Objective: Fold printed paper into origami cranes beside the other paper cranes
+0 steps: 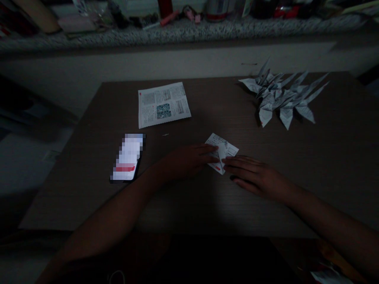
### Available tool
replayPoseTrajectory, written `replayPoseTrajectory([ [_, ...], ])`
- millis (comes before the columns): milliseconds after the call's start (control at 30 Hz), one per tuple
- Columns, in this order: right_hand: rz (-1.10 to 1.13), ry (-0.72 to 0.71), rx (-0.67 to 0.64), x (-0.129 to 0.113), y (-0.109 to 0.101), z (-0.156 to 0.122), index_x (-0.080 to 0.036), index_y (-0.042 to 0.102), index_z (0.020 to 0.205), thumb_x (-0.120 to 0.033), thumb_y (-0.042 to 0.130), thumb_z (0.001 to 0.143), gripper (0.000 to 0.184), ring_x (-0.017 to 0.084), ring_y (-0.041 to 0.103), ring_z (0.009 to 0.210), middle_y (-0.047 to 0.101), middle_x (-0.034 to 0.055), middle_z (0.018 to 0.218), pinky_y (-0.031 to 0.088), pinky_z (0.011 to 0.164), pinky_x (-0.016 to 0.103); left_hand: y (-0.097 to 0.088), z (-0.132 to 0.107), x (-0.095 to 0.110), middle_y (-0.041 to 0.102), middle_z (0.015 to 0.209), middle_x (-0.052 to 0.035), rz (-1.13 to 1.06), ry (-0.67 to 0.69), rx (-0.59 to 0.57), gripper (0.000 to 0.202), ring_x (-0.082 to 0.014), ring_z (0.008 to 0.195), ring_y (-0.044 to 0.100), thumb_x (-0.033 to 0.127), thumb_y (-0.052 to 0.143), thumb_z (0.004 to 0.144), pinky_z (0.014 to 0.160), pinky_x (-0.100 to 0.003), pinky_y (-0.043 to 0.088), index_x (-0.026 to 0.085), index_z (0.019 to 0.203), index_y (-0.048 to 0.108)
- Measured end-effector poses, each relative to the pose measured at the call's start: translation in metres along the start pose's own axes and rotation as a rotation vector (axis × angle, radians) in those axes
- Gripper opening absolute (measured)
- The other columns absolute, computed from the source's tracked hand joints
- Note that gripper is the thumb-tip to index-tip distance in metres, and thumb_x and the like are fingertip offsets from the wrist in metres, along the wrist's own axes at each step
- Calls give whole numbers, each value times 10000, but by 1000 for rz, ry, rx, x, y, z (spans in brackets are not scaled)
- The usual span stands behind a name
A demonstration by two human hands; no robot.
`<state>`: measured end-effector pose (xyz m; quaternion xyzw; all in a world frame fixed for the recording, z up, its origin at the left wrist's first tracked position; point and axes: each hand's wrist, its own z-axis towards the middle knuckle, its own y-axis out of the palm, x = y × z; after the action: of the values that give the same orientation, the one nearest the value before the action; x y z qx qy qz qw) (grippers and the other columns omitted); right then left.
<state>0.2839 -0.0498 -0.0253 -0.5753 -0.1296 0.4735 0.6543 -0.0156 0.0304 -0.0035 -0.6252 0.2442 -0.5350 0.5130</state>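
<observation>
In the head-worn view, a small folded piece of printed paper (pixel 222 152) lies on the table directly beneath the fingertips, between the two hands. The left hand (pixel 185 161) reaches in from the lower left, its fingers (pixel 204 149) lying flat against and over the paper's left side. The right hand (pixel 254 177) reaches in from the lower right, its fingertips (pixel 231 162) resting on the paper's lower right edge. Neither hand is clenched: both lie open on the paper, with no clear pinch (the room is dim, so the exact finger contact is hard to read). The paper is white with small dark print and a red mark near its lower corner, and its angular outline shows several folds.

Up and to the left of the left fingers lies a flat printed sheet (pixel 162 104) with columns of text and a blue-green picture. Just left of the left hand is a phone (pixel 127 157), its lit screen pixelated. Well beyond the right fingers sits a heap of pointed origami cranes (pixel 278 98) made from similar printed paper. All of this rests on a dark wood-grain table (pixel 177 209). Past its far edge, a speckled granite ledge (pixel 177 31) holds a pink marker (pixel 168 17) and a metal can (pixel 217 10) among other clutter.
</observation>
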Motion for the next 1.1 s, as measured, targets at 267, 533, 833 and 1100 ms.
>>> replayPoseTrajectory([
  [267, -14, 3, -18, 0, 0, 0, -195, 606, 1425, -227, 585, 1023, 404, 271, 610, 1351, 644, 141, 1459, 498, 1150, 517, -1, 0, 3, 467, 1607, -142, 11, -12, 8, 477, -286, 1476, 469, 105, 555, 979, 1155, -482, 462, 247, 1431, 611],
  [533, 10, -3, -7, 1, 1, 0, -256, 607, 1452, -229, 602, 1012, 441, 286, 615, 1344, 648, 112, 1461, 503, 1141, 540, 2, 3, 4, 522, 1562, -137, 26, -31, 32, 471, -253, 1437, 512, 127, 517, 1007, 1161, -428, 461, 206, 1469, 559],
  [833, -33, -43, -16, 2, 0, 0, -240, 586, 1469, -222, 574, 1026, 443, 287, 603, 1358, 632, 129, 1476, 516, 1124, 546, 5, 6, 10, 499, 1591, -100, 150, -109, -14, 459, -247, 1443, 505, 205, 479, 1049, 1136, -402, 482, 202, 1506, 516],
  [1100, -5, -58, -34, 1, -3, -1, -230, 609, 1450, -235, 613, 1009, 441, 286, 575, 1384, 626, 139, 1474, 497, 1143, 543, 3, 11, 17, 483, 1607, -103, 172, -183, -57, 446, -243, 1438, 513, 167, 430, 1066, 1135, -395, 488, 151, 1505, 508],
])
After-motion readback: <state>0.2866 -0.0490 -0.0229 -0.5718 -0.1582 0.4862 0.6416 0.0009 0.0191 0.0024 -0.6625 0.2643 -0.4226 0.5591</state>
